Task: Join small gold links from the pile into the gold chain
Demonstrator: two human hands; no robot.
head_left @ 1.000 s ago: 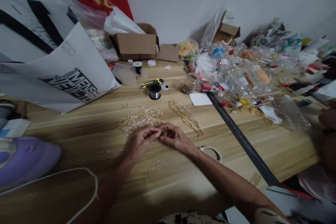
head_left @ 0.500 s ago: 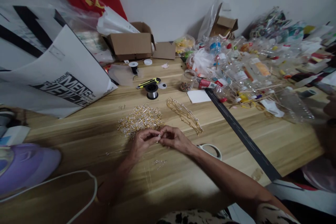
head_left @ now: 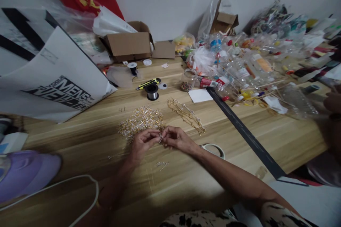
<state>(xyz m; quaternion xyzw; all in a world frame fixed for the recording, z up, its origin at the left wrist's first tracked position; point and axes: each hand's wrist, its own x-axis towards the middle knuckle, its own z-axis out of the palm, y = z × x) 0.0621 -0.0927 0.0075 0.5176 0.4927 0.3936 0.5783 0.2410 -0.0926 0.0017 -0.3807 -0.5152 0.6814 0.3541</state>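
My left hand and my right hand meet fingertip to fingertip over the wooden table. Both pinch a small shiny bead piece; its exact form is too small to tell. Just beyond my left hand lies a heap of gold and clear beads. Beaded chains in gold and clear are stretched out past my right hand. Nearer to me rests a little cluster of clear beads. A roll of white tape lies beside my right forearm, partly covered by it.
Behind the heap stand a wire spool, a yellow utility knife and a black thread spool. A glass jar and piled plastic bottles fill the back right. At left are a paper bag and a purple appliance.
The view has shifted slightly. My hands stay together at the same place, with small finger movements around the bead piece.
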